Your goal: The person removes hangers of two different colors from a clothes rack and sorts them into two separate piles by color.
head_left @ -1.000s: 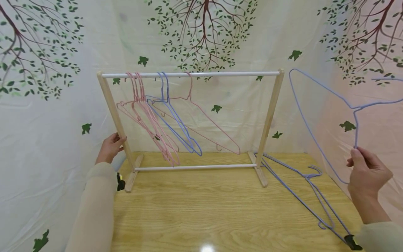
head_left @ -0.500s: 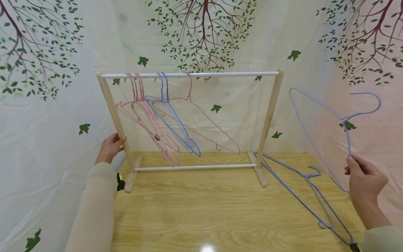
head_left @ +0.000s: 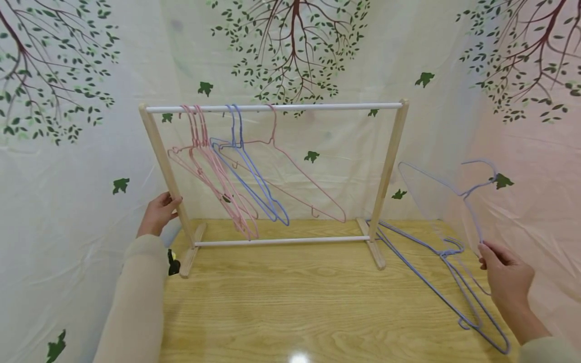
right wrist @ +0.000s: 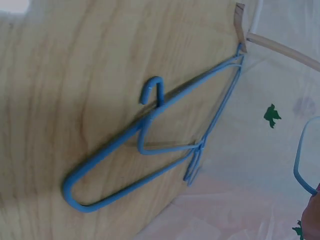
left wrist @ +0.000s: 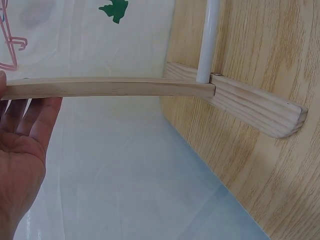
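On the left, my left hand grips the wooden post of a small clothes rack, thumb in front. In the left wrist view several fingers of it reach behind the post. My right hand pinches one arm of a blue wire clothes hanger, raised right of the rack with its hook up. Blue hangers lie overlapped on the table below it. From the top bar hang several pink hangers at left, two blue hangers, then one pink hanger.
The rack's right post and its foot stand close to the lying hangers. A white lower rod joins the feet above the wooden table. A curtain printed with trees and leaves closes off the back and sides.
The right hand has moved down and leftward with the blue hanger, bringing its hook fully into view and lower. The left hand and the rack have stayed put.
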`<action>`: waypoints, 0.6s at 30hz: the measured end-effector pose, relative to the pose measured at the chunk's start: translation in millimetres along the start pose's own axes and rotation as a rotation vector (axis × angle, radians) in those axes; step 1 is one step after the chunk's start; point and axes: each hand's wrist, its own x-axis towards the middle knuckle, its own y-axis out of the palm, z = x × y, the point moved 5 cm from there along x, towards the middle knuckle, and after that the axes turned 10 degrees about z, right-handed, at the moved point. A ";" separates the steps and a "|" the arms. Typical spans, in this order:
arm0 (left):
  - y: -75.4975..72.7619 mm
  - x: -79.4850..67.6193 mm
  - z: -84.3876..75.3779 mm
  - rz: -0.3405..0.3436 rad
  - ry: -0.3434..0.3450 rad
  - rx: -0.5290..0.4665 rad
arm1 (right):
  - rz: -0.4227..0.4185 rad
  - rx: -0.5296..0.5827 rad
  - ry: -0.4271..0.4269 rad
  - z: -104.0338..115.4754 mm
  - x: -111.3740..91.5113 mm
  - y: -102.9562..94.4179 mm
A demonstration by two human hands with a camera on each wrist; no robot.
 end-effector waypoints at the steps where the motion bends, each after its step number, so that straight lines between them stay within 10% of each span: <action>1: -0.1 0.0 0.0 0.000 -0.004 -0.001 | 0.010 -0.024 0.008 -2.3 -0.9 -0.5; 18: -3.6 7.2 1.4 0.007 -0.045 -0.011 | 0.313 -0.498 0.072 -36.8 -29.0 1.3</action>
